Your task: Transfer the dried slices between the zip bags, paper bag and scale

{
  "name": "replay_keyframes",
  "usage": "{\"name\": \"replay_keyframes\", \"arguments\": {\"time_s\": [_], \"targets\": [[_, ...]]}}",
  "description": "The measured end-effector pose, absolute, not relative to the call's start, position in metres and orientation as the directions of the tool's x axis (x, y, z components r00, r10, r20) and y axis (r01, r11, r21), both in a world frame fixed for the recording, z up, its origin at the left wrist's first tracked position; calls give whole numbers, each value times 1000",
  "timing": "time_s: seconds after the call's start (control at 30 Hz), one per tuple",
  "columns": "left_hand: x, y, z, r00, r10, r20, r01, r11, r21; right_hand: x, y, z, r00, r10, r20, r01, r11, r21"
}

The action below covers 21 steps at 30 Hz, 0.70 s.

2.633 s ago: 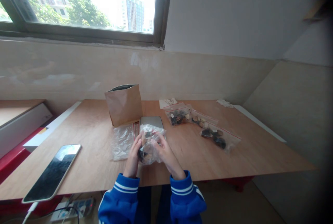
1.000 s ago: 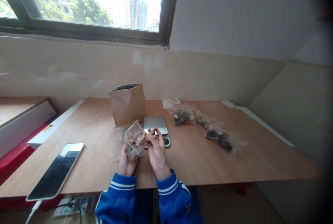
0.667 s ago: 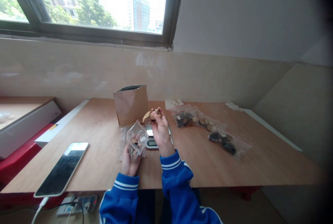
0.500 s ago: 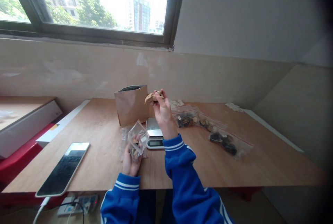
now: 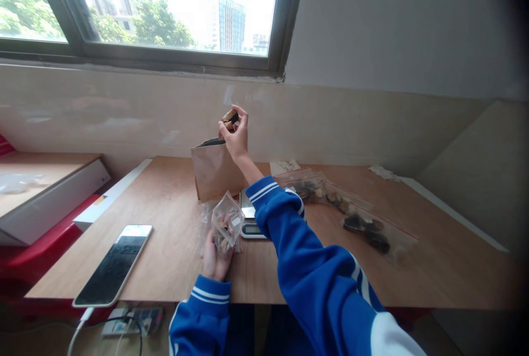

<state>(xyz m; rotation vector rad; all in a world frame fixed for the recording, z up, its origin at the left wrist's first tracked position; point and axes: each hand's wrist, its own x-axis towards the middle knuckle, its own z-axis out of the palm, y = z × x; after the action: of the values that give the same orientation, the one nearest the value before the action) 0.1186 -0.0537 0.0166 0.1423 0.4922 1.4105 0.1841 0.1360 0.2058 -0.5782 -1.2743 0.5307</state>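
Note:
My left hand (image 5: 217,259) is closed round a clear zip bag (image 5: 228,221), its mouth spread, with a few light brown pieces low inside. Above the brown paper bag (image 5: 217,174), my right hand (image 5: 236,135) pinches dried slices (image 5: 230,118), tan with a dark side; their exact kind is unclear. That paper bag stands upright with its top open, and its inside shows dark. Partly covered by my right sleeve, a kitchen scale (image 5: 253,230) sits to the right of the clear bag. More clear plastic (image 5: 205,224) lies behind my left hand.
Several zip bags (image 5: 366,229) of dark and tan pieces lie on the table (image 5: 314,268) at right. A phone (image 5: 113,265) on a white cable rests near the left front edge. Below is a power strip (image 5: 132,321). White crumpled scraps (image 5: 384,173) lie at the back.
My right hand has risen and gone left with the slices, from over the scale to above the paper bag's opening. My left hand still holds the clear bag. The view has shifted slightly.

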Motion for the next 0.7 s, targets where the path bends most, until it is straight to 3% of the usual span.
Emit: {"name": "replay_keyframes", "arguments": {"time_s": [0.23, 0.57, 0.7], "targets": [[119, -53, 17, 53, 962, -267, -910, 157, 384, 182, 129, 180, 56, 614, 788, 167, 772, -613], [120, -53, 20, 50, 961, -271, -912, 154, 380, 193, 128, 190, -283, 584, 761, 280, 809, -517], [119, -52, 18, 56, 964, -259, -912, 155, 379, 195, 121, 188, -328, 557, 763, 294, 828, -477]]}}
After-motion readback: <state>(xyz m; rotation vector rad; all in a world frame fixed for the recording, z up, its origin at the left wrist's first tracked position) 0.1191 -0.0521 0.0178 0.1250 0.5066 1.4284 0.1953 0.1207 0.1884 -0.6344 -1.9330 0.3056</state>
